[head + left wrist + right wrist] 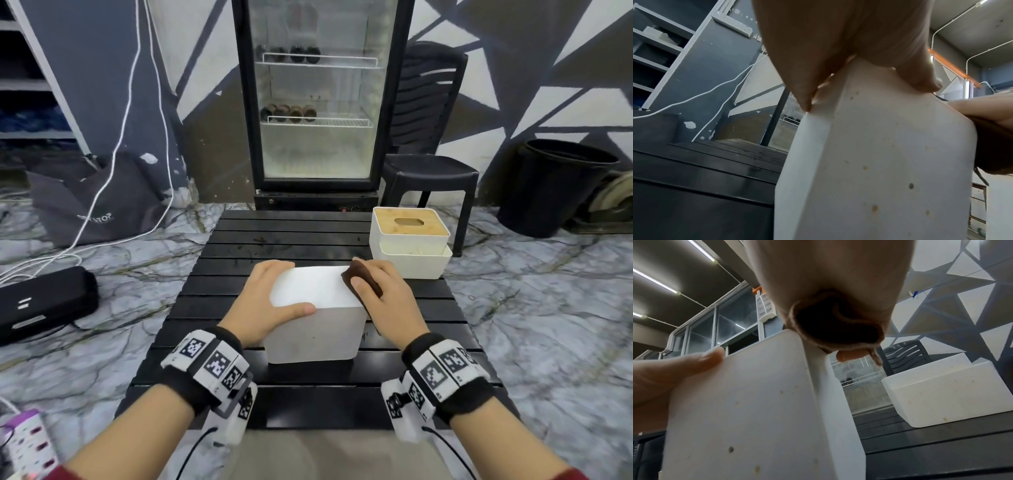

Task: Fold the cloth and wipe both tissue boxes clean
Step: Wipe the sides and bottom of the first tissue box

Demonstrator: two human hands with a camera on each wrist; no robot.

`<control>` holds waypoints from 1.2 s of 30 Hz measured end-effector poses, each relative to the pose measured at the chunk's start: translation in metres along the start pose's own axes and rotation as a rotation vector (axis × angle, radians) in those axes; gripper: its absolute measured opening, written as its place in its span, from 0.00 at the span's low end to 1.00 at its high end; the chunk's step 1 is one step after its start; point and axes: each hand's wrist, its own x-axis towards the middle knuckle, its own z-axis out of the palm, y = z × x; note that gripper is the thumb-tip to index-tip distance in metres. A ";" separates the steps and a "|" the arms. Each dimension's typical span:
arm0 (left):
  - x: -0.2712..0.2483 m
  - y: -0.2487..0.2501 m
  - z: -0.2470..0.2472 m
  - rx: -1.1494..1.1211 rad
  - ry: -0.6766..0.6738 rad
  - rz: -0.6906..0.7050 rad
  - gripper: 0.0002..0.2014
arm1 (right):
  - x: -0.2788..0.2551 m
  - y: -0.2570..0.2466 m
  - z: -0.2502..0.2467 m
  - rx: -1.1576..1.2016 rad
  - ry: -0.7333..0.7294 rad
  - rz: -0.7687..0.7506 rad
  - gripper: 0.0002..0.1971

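A white tissue box (313, 318) stands upturned in the middle of the black slatted table (239, 240), its spotted near side (890, 162) facing me. My left hand (270, 301) grips its left top edge, thumb along the near rim. My right hand (380, 294) holds a folded brown cloth (364, 277) against the box's right top edge; the right wrist view has the cloth (836, 327) bunched under the palm at that corner. A second white box (411, 260) sits at the table's back right, with a wooden-lidded box (409, 228) nested in it.
A glass-door fridge (318, 96) stands behind the table, a black plastic chair (428, 171) to its right and a black bin (558, 185) farther right. A dark case (44, 301) and white cables (113, 154) lie on the marble floor at left.
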 end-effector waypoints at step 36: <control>0.026 0.028 0.007 0.221 0.009 -0.266 0.29 | 0.007 -0.007 0.010 0.082 -0.087 0.107 0.18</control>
